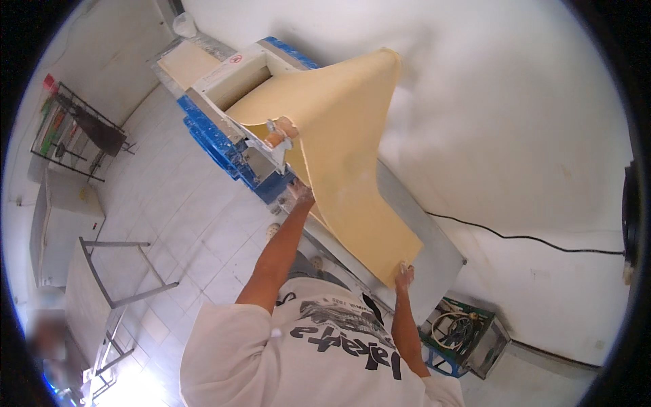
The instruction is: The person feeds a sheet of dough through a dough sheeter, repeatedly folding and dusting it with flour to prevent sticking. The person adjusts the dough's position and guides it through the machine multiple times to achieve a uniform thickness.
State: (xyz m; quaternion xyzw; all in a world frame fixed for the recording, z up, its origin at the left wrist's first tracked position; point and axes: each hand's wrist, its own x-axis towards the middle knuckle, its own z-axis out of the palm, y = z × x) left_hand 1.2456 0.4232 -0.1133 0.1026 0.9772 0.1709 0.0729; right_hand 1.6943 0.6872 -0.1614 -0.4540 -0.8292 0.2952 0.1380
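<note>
A wide, pale yellow sheet of dough (346,156) drapes from the rollers of a blue and white dough sheeter (210,108). It runs up over a raised fold and down onto a long grey table (407,203). My right hand (405,276) is closed on the sheet's near end corner, over the table. Beside the sheet's left edge, close to the machine's blue lower part, is my left hand (300,192). Its fingers reach forward, partly stretched out, and the sheet's edge passes right next to them. An orange-brown roller end (277,138) in a metal bracket shows above that hand.
A black cable (522,237) runs along the white wall at right. A green crate (468,329) with coiled cords stands by the table's near end. On the left are a metal-framed table (102,278), a white cabinet (64,224) and a rack (81,129). A blurred person (51,332) is at far left.
</note>
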